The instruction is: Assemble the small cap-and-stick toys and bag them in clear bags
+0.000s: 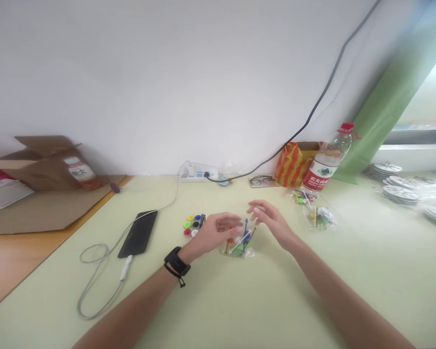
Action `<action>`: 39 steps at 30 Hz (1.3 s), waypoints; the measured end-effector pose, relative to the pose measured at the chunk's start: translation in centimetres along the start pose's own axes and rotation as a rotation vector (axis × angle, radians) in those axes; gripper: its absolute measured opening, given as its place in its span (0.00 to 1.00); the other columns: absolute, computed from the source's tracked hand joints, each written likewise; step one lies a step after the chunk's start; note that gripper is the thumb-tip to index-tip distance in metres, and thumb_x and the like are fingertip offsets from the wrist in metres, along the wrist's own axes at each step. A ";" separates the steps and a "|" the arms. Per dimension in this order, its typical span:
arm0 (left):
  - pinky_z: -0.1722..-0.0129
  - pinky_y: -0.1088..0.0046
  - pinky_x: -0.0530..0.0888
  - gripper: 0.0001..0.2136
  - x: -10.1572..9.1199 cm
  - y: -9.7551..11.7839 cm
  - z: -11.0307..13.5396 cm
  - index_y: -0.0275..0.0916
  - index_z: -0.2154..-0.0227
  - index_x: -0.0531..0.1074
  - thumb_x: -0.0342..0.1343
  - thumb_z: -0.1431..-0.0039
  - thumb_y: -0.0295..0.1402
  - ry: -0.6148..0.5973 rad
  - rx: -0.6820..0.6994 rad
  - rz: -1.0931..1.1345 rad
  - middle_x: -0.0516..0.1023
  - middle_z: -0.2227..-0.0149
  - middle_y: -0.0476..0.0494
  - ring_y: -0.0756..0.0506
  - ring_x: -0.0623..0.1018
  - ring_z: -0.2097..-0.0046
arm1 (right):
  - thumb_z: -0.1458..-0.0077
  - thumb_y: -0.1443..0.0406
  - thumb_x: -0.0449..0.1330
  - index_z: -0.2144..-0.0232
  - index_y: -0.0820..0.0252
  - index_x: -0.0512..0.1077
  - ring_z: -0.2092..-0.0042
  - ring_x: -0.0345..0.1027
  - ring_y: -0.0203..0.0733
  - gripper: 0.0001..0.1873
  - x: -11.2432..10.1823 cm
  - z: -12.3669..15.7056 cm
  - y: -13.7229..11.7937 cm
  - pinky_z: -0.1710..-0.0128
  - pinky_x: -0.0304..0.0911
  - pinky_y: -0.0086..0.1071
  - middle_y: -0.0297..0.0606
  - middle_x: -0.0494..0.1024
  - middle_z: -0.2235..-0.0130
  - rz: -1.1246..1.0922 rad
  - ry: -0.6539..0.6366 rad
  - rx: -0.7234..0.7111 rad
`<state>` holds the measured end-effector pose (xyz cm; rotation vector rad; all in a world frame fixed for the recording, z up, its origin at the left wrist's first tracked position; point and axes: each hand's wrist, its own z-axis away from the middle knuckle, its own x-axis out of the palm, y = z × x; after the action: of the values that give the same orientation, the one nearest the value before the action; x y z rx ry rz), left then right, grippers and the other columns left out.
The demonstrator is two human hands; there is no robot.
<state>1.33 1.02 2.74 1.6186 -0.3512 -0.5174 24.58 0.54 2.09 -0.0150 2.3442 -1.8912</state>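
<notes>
My left hand [218, 231] rests on the pale green table [240, 300], fingers curled on a clear plastic bag of coloured sticks [241, 242] in blue, white, red and green. A black watch sits on that wrist. My right hand [271, 219] hovers just right of the bag with fingers stretched and apart, holding nothing. Small coloured round pieces [192, 225] lie just left of my left hand.
A black phone [138, 233] on a grey cable lies at the left. A power strip [198, 172], glasses [262, 181], a striped bag [292, 165] and a water bottle [325, 167] line the wall. More small bags [318, 217] and stacked white discs [399, 189] lie right.
</notes>
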 end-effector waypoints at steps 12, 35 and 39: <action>0.54 0.66 0.80 0.16 0.8 -2.2 0.4 0.35 0.65 0.79 0.63 0.36 0.45 0.294 0.085 0.083 0.85 0.64 0.40 0.43 0.84 0.60 | 0.43 0.54 0.68 0.55 0.56 0.73 0.61 0.73 0.43 0.18 2.7 1.4 1.2 0.61 0.68 0.37 0.36 0.77 0.64 -0.085 -0.005 0.020; 0.57 0.69 0.80 0.16 2.5 -3.1 1.2 0.38 0.60 0.75 0.56 0.31 0.47 0.270 0.138 0.105 0.78 0.62 0.44 0.46 0.81 0.61 | 0.36 0.62 0.61 0.58 0.52 0.74 0.45 0.69 0.51 0.05 0.4 1.3 0.8 0.43 0.67 0.48 0.44 0.73 0.50 0.576 -0.002 -0.427; 0.55 0.65 0.80 0.17 2.2 -3.1 1.3 0.39 0.56 0.73 0.56 0.32 0.49 0.217 0.095 0.200 0.81 0.58 0.41 0.44 0.82 0.58 | 0.35 0.62 0.60 0.63 0.53 0.74 0.45 0.68 0.50 0.05 0.4 1.4 0.4 0.42 0.65 0.48 0.44 0.73 0.50 0.535 -0.019 -0.414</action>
<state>2.33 -0.85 -0.72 1.6908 -0.3742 -0.1729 24.33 -0.80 1.38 0.4950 2.3651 -1.1448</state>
